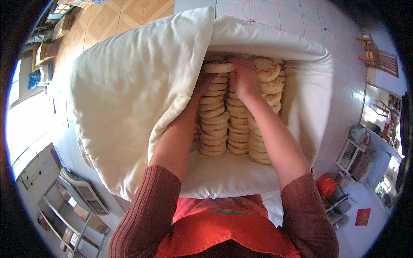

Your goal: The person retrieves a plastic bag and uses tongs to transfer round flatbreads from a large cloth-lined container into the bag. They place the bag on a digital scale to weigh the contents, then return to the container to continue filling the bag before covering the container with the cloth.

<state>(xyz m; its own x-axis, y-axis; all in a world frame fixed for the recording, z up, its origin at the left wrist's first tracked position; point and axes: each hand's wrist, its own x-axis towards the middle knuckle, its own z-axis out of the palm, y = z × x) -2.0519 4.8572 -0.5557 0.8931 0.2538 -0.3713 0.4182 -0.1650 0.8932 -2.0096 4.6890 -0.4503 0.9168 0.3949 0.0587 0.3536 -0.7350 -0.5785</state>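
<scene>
Several stacks of round flat breads (214,129) lie in rows inside a container lined with thick off-white cloth (135,74). My left hand (205,83) reaches in at the far end of the left stack, partly in shadow and under the cloth's edge. Beside it, my right hand (244,77) is at the far end of the middle stack, its fingers near a bread (220,67) that lies across the top. Whether either hand grips a bread is unclear. To the right, browned breads (266,68) show their flat faces.
A folded flap of the cloth covers the container's left side. Tiled floor (322,29) surrounds it. A wooden chair (382,59) stands at the far right, with a rack (348,154) and a red basin (327,185) nearer. Metal shelving with boxes (87,222) is at the lower left.
</scene>
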